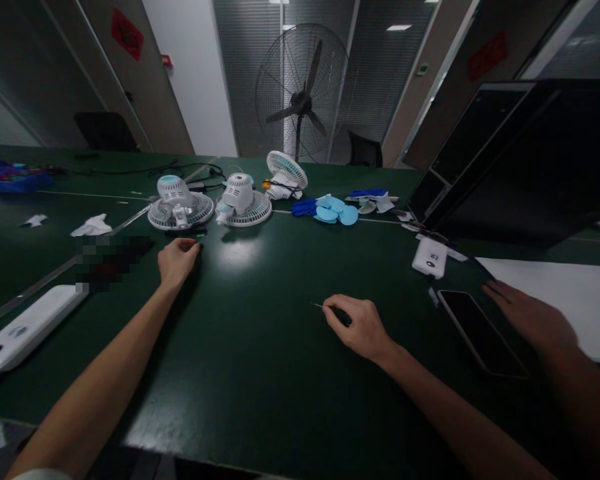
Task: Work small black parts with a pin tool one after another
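Observation:
Thumb and fingers of my right hand (pixel 357 325) are pinched together over the middle of the green table (pixel 260 373). A short, thin metal piece (pixel 316 305) sticks out from its fingertips to the left; its exact kind is too small to tell. My left hand (pixel 177 262) is closed with its fingertips pressed together, low over the table. Whatever it may hold is hidden or too small to name. Just beyond it, a white desk fan (pixel 180 207) lies grille down, with a small dark item (pixel 193 232) at its near edge.
Two more small fans, one grille down (pixel 243 200) and one tilted (pixel 285 175), stand behind. Light-blue fan blades (pixel 336 210) lie beside blue gloves (pixel 304 207). At right are a white power bank (pixel 430 258), a phone (pixel 480 330), another person's hand (pixel 535 313) and a monitor (pixel 525 160).

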Tool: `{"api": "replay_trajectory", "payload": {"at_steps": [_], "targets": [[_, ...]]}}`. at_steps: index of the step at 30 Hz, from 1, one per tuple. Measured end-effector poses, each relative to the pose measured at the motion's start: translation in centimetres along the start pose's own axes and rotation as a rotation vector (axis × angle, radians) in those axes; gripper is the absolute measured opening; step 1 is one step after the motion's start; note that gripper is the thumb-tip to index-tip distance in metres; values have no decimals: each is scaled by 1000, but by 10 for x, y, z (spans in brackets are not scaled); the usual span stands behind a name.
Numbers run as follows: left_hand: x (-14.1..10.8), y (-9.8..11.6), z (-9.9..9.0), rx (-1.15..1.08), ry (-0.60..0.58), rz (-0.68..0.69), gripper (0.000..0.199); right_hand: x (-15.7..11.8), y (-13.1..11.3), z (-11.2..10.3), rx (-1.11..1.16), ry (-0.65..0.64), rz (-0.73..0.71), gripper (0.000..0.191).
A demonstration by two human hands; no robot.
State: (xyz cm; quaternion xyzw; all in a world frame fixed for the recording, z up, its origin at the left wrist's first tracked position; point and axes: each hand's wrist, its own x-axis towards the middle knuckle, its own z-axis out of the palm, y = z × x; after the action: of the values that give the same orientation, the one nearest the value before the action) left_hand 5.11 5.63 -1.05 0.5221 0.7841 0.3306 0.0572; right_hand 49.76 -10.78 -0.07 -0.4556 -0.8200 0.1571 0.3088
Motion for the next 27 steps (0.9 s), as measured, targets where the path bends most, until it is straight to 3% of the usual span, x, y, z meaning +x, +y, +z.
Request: {"api": "replay_trajectory", "payload": {"at_steps": [5, 9, 14, 18, 22, 27], "targets": [[2, 0, -1, 53, -41, 40, 43, 1, -2, -1, 1, -2, -1, 16], [-11, 18, 1, -25, -236, 231, 39, 0, 0, 1, 1, 0, -10, 15], [-77, 75, 9, -233, -621, 658, 32, 1, 0, 0, -6, -34, -13, 15], [-139, 113, 11, -335, -830, 865, 24, 1, -4, -2, -46, -89, -26, 13], [-171, 122, 8, -371, -907, 951, 20, 2, -6, -2, -103, -122, -54, 12], [-175, 120, 11, -368, -884, 965, 19, 0, -4, 0, -139, -135, -86, 12]]}}
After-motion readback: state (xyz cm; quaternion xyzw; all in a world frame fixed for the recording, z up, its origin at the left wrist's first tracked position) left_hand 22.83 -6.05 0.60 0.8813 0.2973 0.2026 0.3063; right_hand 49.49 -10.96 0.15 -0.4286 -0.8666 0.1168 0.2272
